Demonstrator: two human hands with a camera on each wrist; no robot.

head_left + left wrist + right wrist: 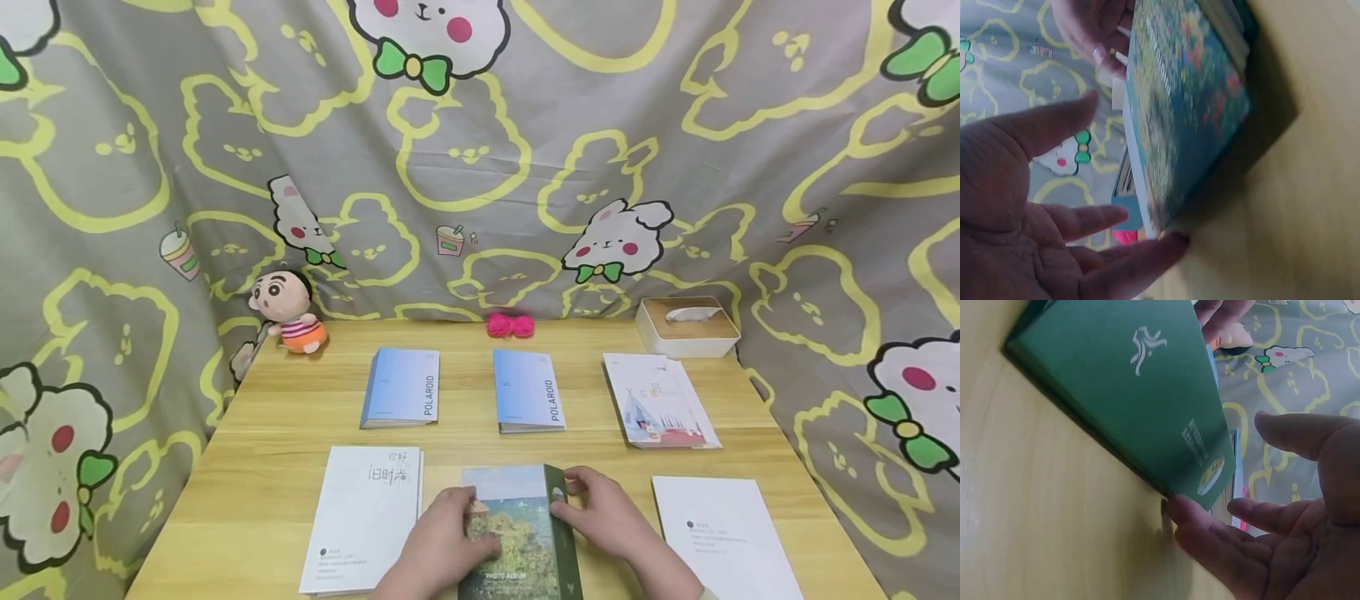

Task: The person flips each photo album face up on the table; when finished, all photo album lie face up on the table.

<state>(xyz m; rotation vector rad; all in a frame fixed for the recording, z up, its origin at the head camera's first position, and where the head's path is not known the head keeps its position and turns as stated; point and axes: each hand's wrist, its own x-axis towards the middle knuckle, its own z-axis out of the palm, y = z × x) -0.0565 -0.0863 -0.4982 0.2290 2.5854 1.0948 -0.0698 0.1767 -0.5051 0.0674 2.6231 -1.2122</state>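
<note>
A photo album (510, 533) with a painted seaside garden cover and a dark green spine is at the front middle of the table. At its left edge is my left hand (447, 542); in the left wrist view, its fingertips (1175, 244) touch a corner and its thumb stands apart from the cover. My right hand (611, 512) is by the spine's far end. The right wrist view shows its fingertips (1188, 509) touching a lower corner of the green spine (1129, 381), thumb clear of it. Whether the album is fully off the table, I cannot tell.
White albums lie left (363, 517) and right (723, 533) of the hands. Behind are two blue Polaroid albums, left (401, 387) and right (528, 390), and an illustrated white album (660, 400). A plush doll (288, 312), pink yarn (511, 325) and tissue box (688, 325) line the back.
</note>
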